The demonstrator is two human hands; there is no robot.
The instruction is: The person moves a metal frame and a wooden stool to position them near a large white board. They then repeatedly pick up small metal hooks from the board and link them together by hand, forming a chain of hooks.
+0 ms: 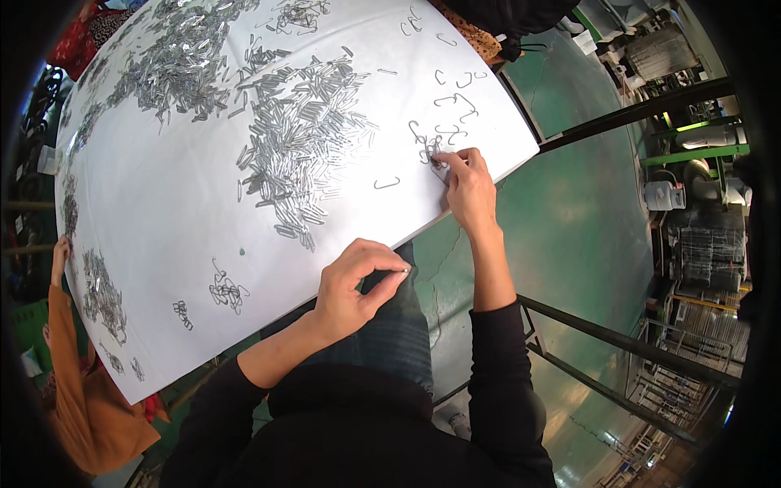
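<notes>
My right hand point(472, 191) is at the table's right edge, thumb and forefinger closed on a bent wire hook in a small cluster of wire hooks point(425, 145). Just off the near edge, my left hand point(351, 286) pinches a tiny pale thing between thumb and forefinger, too small to make out. One loose hook point(387, 185) lies on the white tabletop point(350, 220) between the hands. Beyond my right hand are several scattered hooks point(465, 106). A big heap of short, narrow metal pieces point(301, 138) spreads over the middle of the table.
Another large metal heap point(183, 69) covers the far left. Tangled hooks point(228, 293) lie near the front edge, with a smaller bunch point(182, 315) beside them. A co-worker in a brown sleeve point(71, 358) reaches the left edge. Black metal rails point(626, 342) cross over the green floor at right.
</notes>
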